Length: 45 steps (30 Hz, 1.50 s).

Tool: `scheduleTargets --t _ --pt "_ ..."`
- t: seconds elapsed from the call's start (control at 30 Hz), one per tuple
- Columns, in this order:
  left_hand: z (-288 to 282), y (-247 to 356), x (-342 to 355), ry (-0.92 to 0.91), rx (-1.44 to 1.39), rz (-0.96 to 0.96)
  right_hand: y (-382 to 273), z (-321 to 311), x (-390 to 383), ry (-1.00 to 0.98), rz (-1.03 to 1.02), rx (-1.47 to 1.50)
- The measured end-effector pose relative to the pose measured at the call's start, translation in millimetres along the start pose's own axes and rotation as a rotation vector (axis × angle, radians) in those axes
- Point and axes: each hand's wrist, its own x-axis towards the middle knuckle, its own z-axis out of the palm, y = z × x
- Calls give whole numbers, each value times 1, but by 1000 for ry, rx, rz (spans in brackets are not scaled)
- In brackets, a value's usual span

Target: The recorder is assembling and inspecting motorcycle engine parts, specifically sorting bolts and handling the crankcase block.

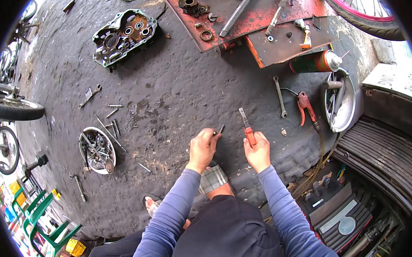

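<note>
My left hand is closed, with a small dark bolt pinched at its fingertips. In my right hand is a red-handled scraper, its narrow metal blade pointing away from me. The bolt and the blade are apart, both above the dark, oily ground. To the left sits a round metal bowl of small greasy parts. Several loose bolts lie beside that bowl. An engine crankcase half with green gasket edges rests on the ground at the far left.
Wrenches and a red air blow gun lie to the right, near a white tool basin. A spray can stands by the red metal table. Toolboxes fill the lower right; green plastic chairs stand lower left.
</note>
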Motion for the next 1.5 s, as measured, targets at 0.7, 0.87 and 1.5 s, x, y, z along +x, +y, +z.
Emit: scheduleTargets --t 0.7,0.87,1.5 --pt "16 -4 -23 172 -80 48 -60 -17 -44 -186 -139 -245" --pt "19 -1 -19 198 -82 63 -56 -16 -54 -42 -241 -9" --pt "5 -4 -14 127 -305 -212 -23 -13 -39 -318 248 -24"
